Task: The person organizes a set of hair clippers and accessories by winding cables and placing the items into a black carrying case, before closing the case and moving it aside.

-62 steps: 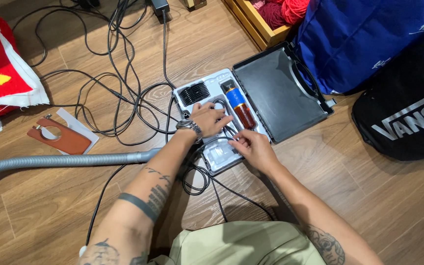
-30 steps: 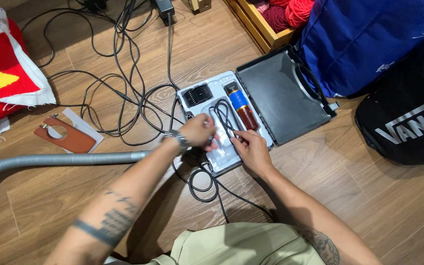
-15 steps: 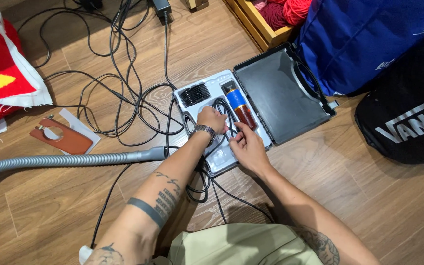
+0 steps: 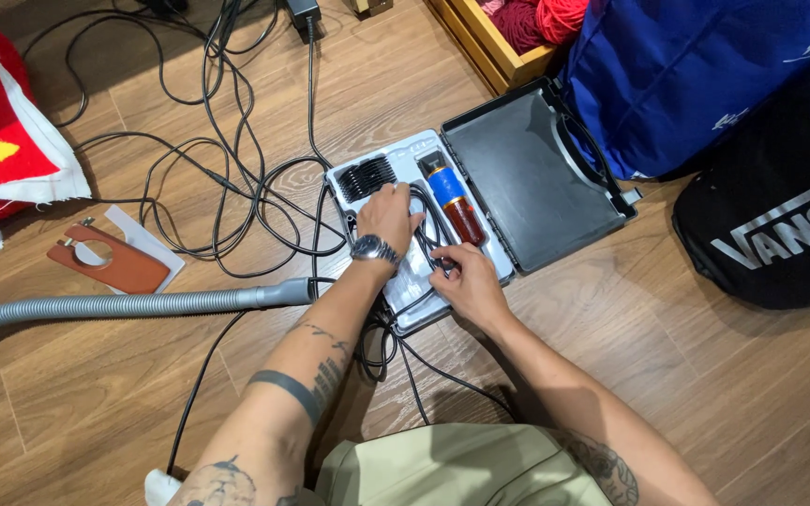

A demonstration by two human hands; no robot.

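Note:
An open grey plastic case (image 4: pixel 532 178) lies on the wooden floor. Its white moulded tray (image 4: pixel 405 155) holds a blue and red hair clipper (image 4: pixel 452 201) and a row of black comb guards (image 4: pixel 366 176). My left hand (image 4: pixel 388 214), with a wristwatch, rests palm down on the tray over a loop of black cord (image 4: pixel 428 230). My right hand (image 4: pixel 466 281) presses the cord at the tray's near edge, fingers pinching it. The rest of the cord trails off the tray toward my knees.
Several black cables (image 4: pixel 217 159) tangle on the floor to the left. A grey corrugated hose (image 4: pixel 124 305) lies across the left. A brown leather piece (image 4: pixel 110 262), a red and yellow cloth (image 4: pixel 2 141), a blue bag (image 4: pixel 705 75), a black bag (image 4: pixel 780 225) and a wooden box with yarn (image 4: pixel 508 37) surround the case.
My left hand moved from the tray's near part up onto its middle, laying the cord loop into the tray. My right hand stayed at the near edge.

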